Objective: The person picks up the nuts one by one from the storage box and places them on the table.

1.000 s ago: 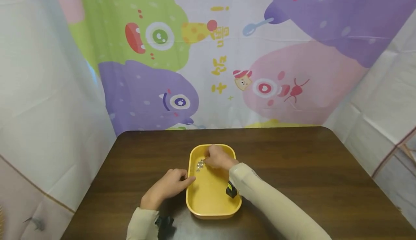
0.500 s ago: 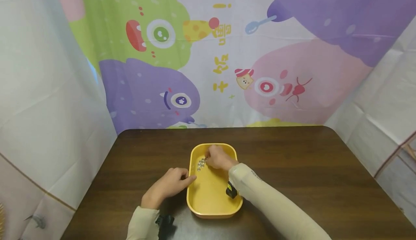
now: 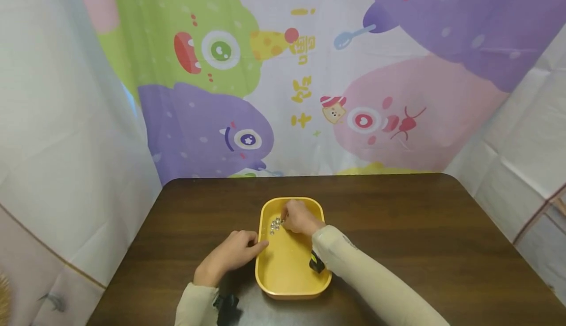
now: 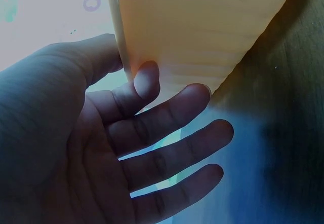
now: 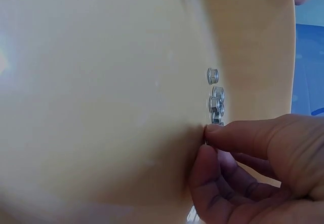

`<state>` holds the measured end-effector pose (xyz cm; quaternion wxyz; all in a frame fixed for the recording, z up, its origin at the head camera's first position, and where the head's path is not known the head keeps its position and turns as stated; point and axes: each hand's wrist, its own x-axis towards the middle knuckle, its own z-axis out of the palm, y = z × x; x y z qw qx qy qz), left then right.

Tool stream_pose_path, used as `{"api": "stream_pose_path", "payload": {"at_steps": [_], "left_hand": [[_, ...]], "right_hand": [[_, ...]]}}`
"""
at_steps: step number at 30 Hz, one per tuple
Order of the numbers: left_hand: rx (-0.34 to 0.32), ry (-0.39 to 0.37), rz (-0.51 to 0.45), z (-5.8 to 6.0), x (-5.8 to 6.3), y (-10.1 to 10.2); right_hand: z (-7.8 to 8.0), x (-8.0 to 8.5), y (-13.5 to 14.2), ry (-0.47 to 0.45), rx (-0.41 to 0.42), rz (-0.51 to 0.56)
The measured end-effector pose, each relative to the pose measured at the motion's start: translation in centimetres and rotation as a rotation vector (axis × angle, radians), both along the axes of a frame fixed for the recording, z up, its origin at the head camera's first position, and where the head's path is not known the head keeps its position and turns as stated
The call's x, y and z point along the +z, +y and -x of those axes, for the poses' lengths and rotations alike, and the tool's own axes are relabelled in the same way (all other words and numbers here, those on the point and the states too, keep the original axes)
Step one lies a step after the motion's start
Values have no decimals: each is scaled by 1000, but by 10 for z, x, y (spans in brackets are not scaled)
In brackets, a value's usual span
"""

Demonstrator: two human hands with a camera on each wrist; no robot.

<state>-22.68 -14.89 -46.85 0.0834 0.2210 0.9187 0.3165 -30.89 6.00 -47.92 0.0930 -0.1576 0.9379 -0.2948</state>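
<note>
A yellow plastic tray (image 3: 287, 272) stands on the table. My left hand (image 3: 232, 252) grips its left rim, the thumb over the edge and the index finger against the outer wall; the other fingers spread loosely in the left wrist view. Inside the tray, near its left wall, lies a cluster of small silver flange nuts (image 5: 216, 102). My right hand (image 3: 300, 217) reaches into the far end beside them. In the right wrist view its thumb (image 5: 238, 134) and index fingertip pinch a small nut, mostly hidden between them. Another shiny piece (image 5: 192, 214) shows below the curled fingers.
The dark wooden table (image 3: 398, 228) spreads around the tray. Behind it hangs a cloth (image 3: 305, 144) printed with cartoon monsters, and pale cloth (image 3: 57, 120) hangs at both sides. Black wrist cameras (image 3: 227, 309) sit at the sleeves, the right one overlapping the tray's right side.
The head view has shifted slightly. My right fingertips have moved a little within the far end of the tray, beside the nuts; my left hand keeps its place on the rim.
</note>
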Motion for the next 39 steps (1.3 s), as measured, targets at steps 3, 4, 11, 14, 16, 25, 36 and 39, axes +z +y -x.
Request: {"api": "stream_pose_path", "payload": {"at_steps": [3, 4, 11, 14, 16, 25, 36, 39], "left_hand": [[12, -12, 5, -1, -1, 0], [15, -11, 6, -2, -1, 0], [8, 23, 23, -4, -2, 2], [8, 14, 20, -4, 0, 2], [9, 6, 13, -4, 0, 2], [1, 0, -4, -3, 1, 2], [9, 15, 12, -3, -1, 1], [9, 12, 15, -2, -1, 1]], "right_hand": [[-2, 0, 0, 3, 2, -1], [-3, 0, 0, 8, 3, -5], [-6, 8, 0, -22, -13, -1], [-7, 12, -2, -38, -18, 8], [-8, 15, -2, -32, -13, 20], [-12, 19, -5, -57, -9, 56], [-15, 32, 7, 8, 52, 40], [-16, 37, 11, 39, 67, 25]]}}
